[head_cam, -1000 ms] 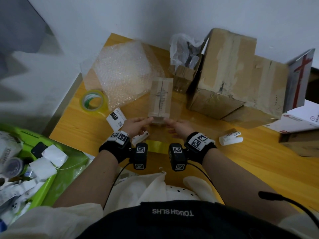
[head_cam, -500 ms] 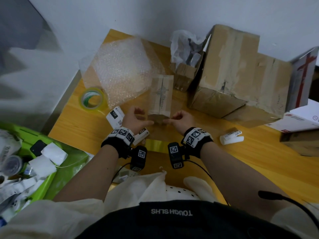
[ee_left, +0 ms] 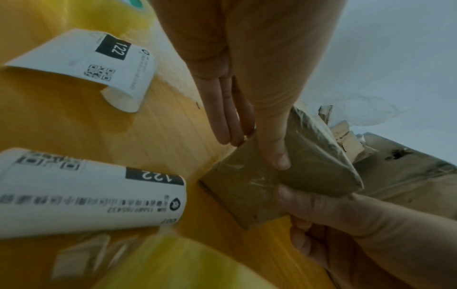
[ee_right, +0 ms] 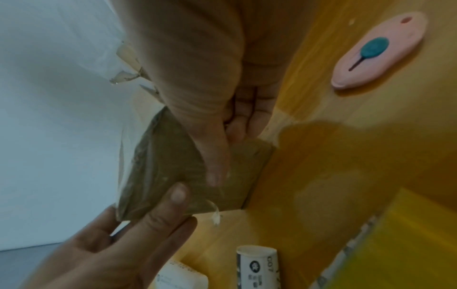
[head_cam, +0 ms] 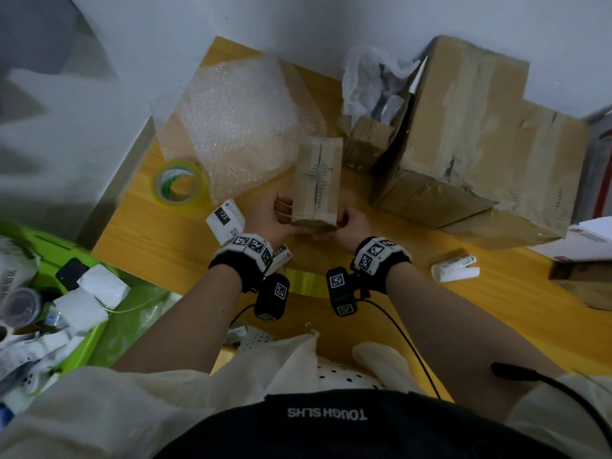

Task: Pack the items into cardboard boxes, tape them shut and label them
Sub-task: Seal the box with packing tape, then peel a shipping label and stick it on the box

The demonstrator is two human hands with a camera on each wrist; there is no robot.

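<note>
Nearest, just behind the wrists, a strip of yellow tape (head_cam: 306, 282) lies flat on the worktop (head_cam: 496, 313), with a curled white label (ee_left: 91, 195) marked 122 beside the left wrist. The left hand (head_cam: 271, 220) and right hand (head_cam: 352, 223) meet on the near end of the small cardboard box (head_cam: 318, 180), which rests on the worktop between them, its top seam covered in clear tape. Each thumb presses flat on the near end face, the two thumb tips almost touching. The left fingers (ee_left: 222, 109) lie straight and pressed together along the box's left side; the right fingers (ee_right: 252, 109) are curled against its right side. A second 122 label (head_cam: 226, 219) sits just left of the left fingers, and a white tube (head_cam: 455, 269) lies well to the right of the right hand. Beyond the left fingers are a tape roll (head_cam: 178, 186) and a sheet of bubble wrap (head_cam: 238, 127). Beyond the right fingers stands a large cardboard box (head_cam: 480, 134), with crumpled white plastic (head_cam: 371, 81) at its left.
</note>
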